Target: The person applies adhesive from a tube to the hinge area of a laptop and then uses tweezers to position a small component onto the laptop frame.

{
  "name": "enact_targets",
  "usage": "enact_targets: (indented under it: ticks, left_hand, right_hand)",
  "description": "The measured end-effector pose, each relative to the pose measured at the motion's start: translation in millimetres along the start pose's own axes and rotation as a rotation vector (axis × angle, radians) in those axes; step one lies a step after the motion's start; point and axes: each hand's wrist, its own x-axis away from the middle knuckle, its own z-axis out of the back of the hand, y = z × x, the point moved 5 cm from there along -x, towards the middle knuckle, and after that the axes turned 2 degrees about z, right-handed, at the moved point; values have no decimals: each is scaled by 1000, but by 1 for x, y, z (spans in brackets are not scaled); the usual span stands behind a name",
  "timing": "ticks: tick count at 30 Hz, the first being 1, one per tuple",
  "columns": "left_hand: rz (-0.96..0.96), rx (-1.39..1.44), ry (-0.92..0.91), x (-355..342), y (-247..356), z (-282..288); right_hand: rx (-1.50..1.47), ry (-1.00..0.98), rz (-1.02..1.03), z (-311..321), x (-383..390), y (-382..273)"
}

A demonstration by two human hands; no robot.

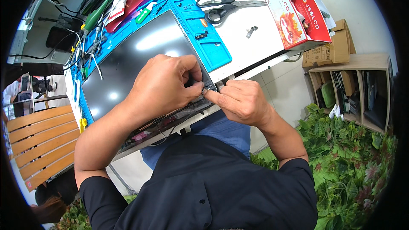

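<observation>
A dark, glossy display panel (pixel 142 49) lies on a blue silicone work mat (pixel 219 59) at the table's front edge. My left hand (pixel 168 81) is over the panel's near right corner, thumb and forefinger pinched together. What they pinch is too small to name. My right hand (pixel 240 102) meets it there from the right, its forefinger pointing at the left thumb tip and the other fingers curled. Anything in its grip is hidden. Below my left wrist, a dark strip with thin cables (pixel 164 127) runs along the panel's lower edge.
Black-handled scissors (pixel 221 8) and a small metal part (pixel 252 32) lie on the white table, right of the mat. A red and white box (pixel 294 17) stands at the right edge. Cables and a green-handled tool (pixel 96 15) crowd the left. A wooden shelf (pixel 353 89) stands beyond.
</observation>
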Motion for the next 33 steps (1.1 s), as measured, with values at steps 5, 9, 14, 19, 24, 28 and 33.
enact_targets:
  ticks: [5, 9, 14, 19, 24, 28, 33]
  left_hand:
    - [-23, -1, 17, -1, -2, -2]
    - [-57, 8, 50, 0, -1, -1]
    - [-27, 28, 66, 0, 4, 9]
    - [-73, 127, 275, 12, -8, 36]
    - [-72, 148, 318, 43, -24, 58]
    - [-78, 147, 356, 68, -28, 71]
    - [30, 294, 474, 117, -58, 85]
  right_hand:
    - [-5, 7, -5, -1, 0, 0]
    - [-5, 13, -1, 0, 1, -1]
    - [-13, 29, -12, -2, 4, 0]
    - [-19, 36, 5, 1, 1, -2]
    - [-19, 94, 15, -1, 1, -5]
    - [-2, 128, -2, 3, 5, -4]
    - [-101, 253, -115, 13, 15, -10]
